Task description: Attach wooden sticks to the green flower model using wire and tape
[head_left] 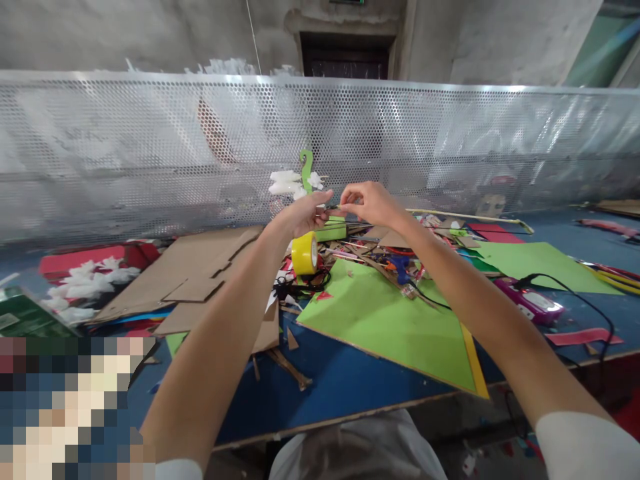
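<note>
My left hand [303,215] and my right hand [373,203] are raised over the middle of the cluttered table, close together. A thin strip [334,208], too small to name, runs between their fingertips. My right hand pinches one end of it; the curled fingers of my left hand close on the other, with the thumb stretched out. A long pale rod [465,215] extends rightward from behind my right wrist; whether it joins the strip is hidden. Beyond my left hand stands a green curled cutout [307,170] with white tufts [285,182]. Below is a yellow tape roll [304,255].
Green sheets [385,327], brown cardboard pieces [200,267] and scraps cover the blue table [330,387]. A blue glue gun [400,267] and a purple device [530,303] with a black cord lie right. A perforated metal screen [400,140] bounds the back.
</note>
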Demonstrator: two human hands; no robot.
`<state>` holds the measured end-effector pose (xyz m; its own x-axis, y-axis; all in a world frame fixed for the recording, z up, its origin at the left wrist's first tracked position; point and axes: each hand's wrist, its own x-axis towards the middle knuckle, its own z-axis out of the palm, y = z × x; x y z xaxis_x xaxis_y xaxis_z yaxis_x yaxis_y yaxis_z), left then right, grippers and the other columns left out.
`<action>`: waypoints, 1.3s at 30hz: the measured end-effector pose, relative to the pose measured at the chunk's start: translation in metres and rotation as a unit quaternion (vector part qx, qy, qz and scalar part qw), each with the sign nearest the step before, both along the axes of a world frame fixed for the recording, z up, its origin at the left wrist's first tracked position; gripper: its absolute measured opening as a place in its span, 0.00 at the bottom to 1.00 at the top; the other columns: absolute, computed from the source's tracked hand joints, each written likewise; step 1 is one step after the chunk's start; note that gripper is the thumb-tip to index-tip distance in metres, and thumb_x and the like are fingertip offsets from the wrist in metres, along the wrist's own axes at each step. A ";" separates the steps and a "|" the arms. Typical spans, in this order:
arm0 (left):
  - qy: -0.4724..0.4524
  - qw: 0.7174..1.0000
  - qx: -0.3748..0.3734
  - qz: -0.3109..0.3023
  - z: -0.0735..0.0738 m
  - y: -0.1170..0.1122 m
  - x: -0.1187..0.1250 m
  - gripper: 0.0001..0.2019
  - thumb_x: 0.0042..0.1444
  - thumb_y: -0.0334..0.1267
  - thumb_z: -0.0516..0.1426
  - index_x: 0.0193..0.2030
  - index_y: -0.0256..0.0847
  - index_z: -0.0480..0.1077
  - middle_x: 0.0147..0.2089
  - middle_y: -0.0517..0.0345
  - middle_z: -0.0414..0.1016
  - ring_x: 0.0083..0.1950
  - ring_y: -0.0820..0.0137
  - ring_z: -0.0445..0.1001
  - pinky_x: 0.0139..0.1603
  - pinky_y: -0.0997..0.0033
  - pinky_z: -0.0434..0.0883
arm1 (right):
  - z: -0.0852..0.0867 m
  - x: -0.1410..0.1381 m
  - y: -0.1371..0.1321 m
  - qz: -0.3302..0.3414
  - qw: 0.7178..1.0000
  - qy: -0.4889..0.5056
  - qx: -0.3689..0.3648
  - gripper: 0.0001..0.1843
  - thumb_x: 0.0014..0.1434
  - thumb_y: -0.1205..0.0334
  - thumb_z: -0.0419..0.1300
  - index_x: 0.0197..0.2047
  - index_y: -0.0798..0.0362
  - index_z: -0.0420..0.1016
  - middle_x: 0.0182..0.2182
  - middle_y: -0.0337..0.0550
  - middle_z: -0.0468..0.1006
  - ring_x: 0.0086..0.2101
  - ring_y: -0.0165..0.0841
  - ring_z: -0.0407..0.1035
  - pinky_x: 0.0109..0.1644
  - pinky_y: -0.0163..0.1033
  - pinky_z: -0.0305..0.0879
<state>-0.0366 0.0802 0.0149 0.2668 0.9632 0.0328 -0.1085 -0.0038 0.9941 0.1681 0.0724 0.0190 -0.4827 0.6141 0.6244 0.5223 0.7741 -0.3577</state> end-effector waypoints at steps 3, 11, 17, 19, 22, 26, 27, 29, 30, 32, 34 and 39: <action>0.010 0.998 0.067 0.020 -0.003 0.002 0.000 0.07 0.62 0.31 0.65 0.44 0.39 0.72 0.24 0.65 0.67 0.20 0.81 0.61 0.19 0.84 0.56 | 0.002 -0.001 -0.004 -0.005 1.000 -0.007 -0.002 0.08 0.61 0.57 0.66 0.38 0.53 0.82 0.38 0.45 0.84 0.32 0.32 0.72 0.38 0.37 0.64; 0.093 0.974 0.186 0.089 -0.010 0.001 0.004 0.16 0.57 0.32 0.67 0.52 0.38 0.74 0.29 0.62 0.74 0.21 0.81 0.60 0.22 0.79 0.54 | -0.003 -0.001 0.006 -0.031 0.999 -0.013 -0.004 0.12 0.59 0.54 0.70 0.33 0.54 0.82 0.32 0.45 0.83 0.32 0.34 0.73 0.38 0.38 0.63; 0.099 0.963 0.242 0.072 -0.010 -0.007 0.012 0.19 0.61 0.35 0.63 0.58 0.36 0.72 0.33 0.56 0.79 0.22 0.81 0.58 0.24 0.78 0.54 | -0.004 0.005 0.012 -0.061 0.997 0.014 -0.033 0.08 0.60 0.58 0.71 0.35 0.54 0.80 0.30 0.44 0.82 0.29 0.33 0.74 0.37 0.39 0.65; 0.090 0.962 0.250 0.064 -0.010 -0.008 0.012 0.20 0.61 0.36 0.63 0.60 0.37 0.71 0.36 0.54 0.81 0.22 0.81 0.57 0.24 0.78 0.55 | -0.004 0.007 0.013 -0.062 0.996 0.031 -0.056 0.09 0.59 0.58 0.72 0.38 0.53 0.79 0.27 0.42 0.82 0.26 0.33 0.74 0.36 0.39 0.66; 0.085 0.961 0.258 0.046 -0.012 -0.007 0.011 0.22 0.60 0.38 0.65 0.61 0.40 0.72 0.36 0.55 0.81 0.22 0.81 0.58 0.25 0.79 0.55 | -0.004 0.010 0.016 -0.057 0.994 0.038 -0.090 0.11 0.59 0.58 0.73 0.39 0.53 0.77 0.24 0.40 0.80 0.24 0.34 0.74 0.35 0.40 0.68; 0.066 0.958 0.279 0.029 -0.014 -0.005 0.007 0.24 0.59 0.41 0.67 0.61 0.42 0.72 0.39 0.53 0.83 0.23 0.81 0.58 0.25 0.79 0.57 | -0.003 0.009 0.017 -0.036 0.992 0.038 -0.119 0.12 0.62 0.54 0.71 0.38 0.53 0.78 0.27 0.45 0.83 0.25 0.35 0.75 0.33 0.41 0.69; 0.059 0.956 0.286 0.030 -0.014 -0.004 0.006 0.24 0.58 0.42 0.67 0.61 0.43 0.73 0.41 0.52 0.83 0.23 0.81 0.59 0.25 0.79 0.57 | -0.002 0.009 0.016 -0.028 0.991 0.041 -0.124 0.13 0.62 0.52 0.70 0.38 0.53 0.78 0.28 0.47 0.84 0.25 0.35 0.75 0.34 0.41 0.70; 0.050 0.953 0.297 0.029 -0.012 -0.004 0.003 0.25 0.58 0.43 0.67 0.62 0.43 0.73 0.44 0.50 0.84 0.24 0.81 0.59 0.26 0.78 0.57 | 0.000 0.007 0.012 -0.013 0.991 0.040 -0.126 0.17 0.63 0.48 0.69 0.35 0.54 0.79 0.30 0.49 0.84 0.26 0.34 0.75 0.34 0.41 0.71; 0.049 0.952 0.301 0.024 -0.012 -0.003 0.002 0.26 0.57 0.44 0.68 0.62 0.42 0.73 0.45 0.49 0.84 0.24 0.81 0.59 0.26 0.78 0.58 | 0.001 0.007 0.009 -0.010 0.992 0.036 -0.121 0.18 0.64 0.47 0.68 0.34 0.54 0.80 0.30 0.49 0.84 0.26 0.34 0.75 0.35 0.41 0.71; 0.047 0.949 0.310 0.012 -0.013 -0.002 -0.001 0.28 0.57 0.46 0.68 0.62 0.41 0.72 0.47 0.46 0.84 0.23 0.82 0.59 0.26 0.77 0.58 | 0.003 0.007 0.005 -0.008 0.994 0.026 -0.103 0.19 0.64 0.46 0.67 0.34 0.55 0.81 0.31 0.48 0.84 0.27 0.32 0.74 0.36 0.40 0.70; 0.042 0.948 0.316 -0.001 -0.015 0.001 -0.003 0.30 0.56 0.48 0.69 0.63 0.40 0.72 0.47 0.44 0.84 0.23 0.82 0.58 0.25 0.77 0.57 | 0.004 0.007 0.002 -0.007 0.996 0.015 -0.089 0.19 0.65 0.46 0.66 0.34 0.55 0.82 0.32 0.47 0.84 0.27 0.31 0.74 0.37 0.39 0.69; 0.022 0.953 0.300 -0.033 -0.018 0.006 -0.011 0.35 0.55 0.55 0.69 0.66 0.42 0.71 0.46 0.46 0.84 0.23 0.80 0.63 0.25 0.75 0.57 | 0.001 0.008 0.005 0.002 0.997 0.001 -0.079 0.18 0.65 0.47 0.65 0.38 0.54 0.84 0.31 0.45 0.84 0.25 0.29 0.71 0.36 0.38 0.66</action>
<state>-0.0474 0.0858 -0.0030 0.3410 0.7557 0.5591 -0.0859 -0.5672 0.8191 0.1759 0.0779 0.0201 -0.4841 0.7034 0.5205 0.5196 0.7097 -0.4757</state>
